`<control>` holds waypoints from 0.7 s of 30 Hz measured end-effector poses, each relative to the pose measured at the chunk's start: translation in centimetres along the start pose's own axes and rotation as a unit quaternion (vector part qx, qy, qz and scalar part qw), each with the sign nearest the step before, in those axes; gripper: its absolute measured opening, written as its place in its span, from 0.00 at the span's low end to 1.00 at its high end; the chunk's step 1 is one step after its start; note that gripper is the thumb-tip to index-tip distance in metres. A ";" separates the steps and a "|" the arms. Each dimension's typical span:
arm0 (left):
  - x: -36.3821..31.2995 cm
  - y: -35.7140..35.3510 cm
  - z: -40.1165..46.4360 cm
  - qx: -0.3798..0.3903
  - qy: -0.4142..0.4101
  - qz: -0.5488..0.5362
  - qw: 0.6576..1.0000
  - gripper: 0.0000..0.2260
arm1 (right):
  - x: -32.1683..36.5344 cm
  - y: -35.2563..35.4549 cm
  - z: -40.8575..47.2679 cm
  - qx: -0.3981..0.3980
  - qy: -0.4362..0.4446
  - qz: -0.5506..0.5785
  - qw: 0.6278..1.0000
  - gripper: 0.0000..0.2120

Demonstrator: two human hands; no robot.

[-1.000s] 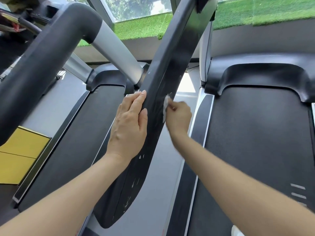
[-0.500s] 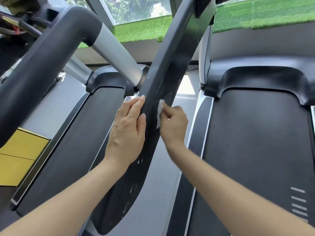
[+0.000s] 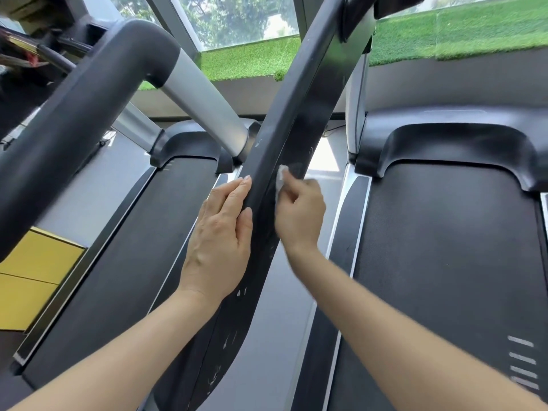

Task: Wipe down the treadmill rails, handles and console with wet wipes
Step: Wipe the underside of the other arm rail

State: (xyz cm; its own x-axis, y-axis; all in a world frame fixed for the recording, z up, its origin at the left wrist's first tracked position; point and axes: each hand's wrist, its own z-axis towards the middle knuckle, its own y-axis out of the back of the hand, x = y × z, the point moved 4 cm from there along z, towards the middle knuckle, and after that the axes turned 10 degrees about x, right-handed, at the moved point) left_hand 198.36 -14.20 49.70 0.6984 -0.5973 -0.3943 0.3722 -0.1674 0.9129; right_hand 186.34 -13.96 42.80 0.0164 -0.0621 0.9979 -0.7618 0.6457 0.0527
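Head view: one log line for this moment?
right hand pinches wet wipe on black rail | left hand flat on rail

Windows (image 3: 237, 19): glazed, slanted dark frames, trees beyond, daylight entering.
Ledge: artificial grass strip (image 3: 459, 34) along the sill, above a grey wall band (image 3: 444, 84).
Floor (image 3: 89, 188): grey, glossy, a bright sun patch (image 3: 323, 158) on it.
Lower left: yellow panels (image 3: 32, 274).

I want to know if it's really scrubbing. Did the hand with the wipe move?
Yes. The right hand with the wipe slid leftward across the black rail, closer to the left hand, which stayed pressed on the rail's edge.
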 end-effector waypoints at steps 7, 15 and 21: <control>-0.1 0.0 -0.1 0.002 0.002 0.001 1.000 0.19 | -2.3 0.3 2.5 -0.016 -0.069 -0.022 0.997 0.14; 0.0 0.0 -0.1 0.001 0.000 -0.007 1.000 0.19 | 0.9 -0.2 -0.7 -0.031 0.023 0.004 0.999 0.13; -0.1 0.0 -0.2 0.002 0.000 -0.005 1.000 0.18 | -3.4 0.8 4.1 -0.006 -0.158 -0.025 0.987 0.15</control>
State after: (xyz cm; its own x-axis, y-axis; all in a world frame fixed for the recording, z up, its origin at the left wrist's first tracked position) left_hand 198.38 -14.01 49.71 0.6947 -0.5952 -0.4039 0.3772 -0.1767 0.9091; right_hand 182.97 -16.36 39.29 -0.1506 -0.3273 0.9328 -0.7578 0.6442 0.1037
